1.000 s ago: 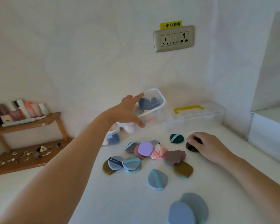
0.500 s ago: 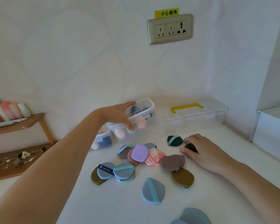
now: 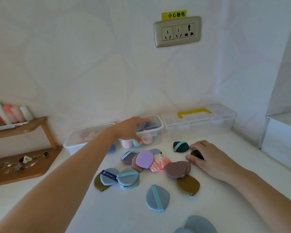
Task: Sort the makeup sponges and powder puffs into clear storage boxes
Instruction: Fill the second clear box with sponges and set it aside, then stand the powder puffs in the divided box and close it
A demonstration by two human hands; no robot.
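Note:
Several flat powder puffs lie loose on the white table: a purple puff [image 3: 144,158], a pink marbled puff [image 3: 160,163], a brown puff [image 3: 178,169], an olive puff [image 3: 188,184] and a blue-grey puff [image 3: 157,197]. My left hand [image 3: 131,130] grips the near rim of a small clear box [image 3: 158,132] with sponges in it, thumb on its front wall. A second clear box [image 3: 81,142] with pink sponges stands to its left. My right hand [image 3: 208,158] curls over a dark green puff [image 3: 197,154], which is mostly hidden. A teal-strapped dark puff [image 3: 180,146] lies just beside it.
A lidded clear box with a yellow handle [image 3: 198,121] stands against the back wall at right. A wooden shelf [image 3: 23,128] with tubes and a wooden tray [image 3: 23,172] of small trinkets sit at left. A white block [image 3: 282,142] bounds the right side.
The small clear box, tilted in the air in my left hand before, now stands level on the table beside the other box. My right hand stays on the dark green puff.

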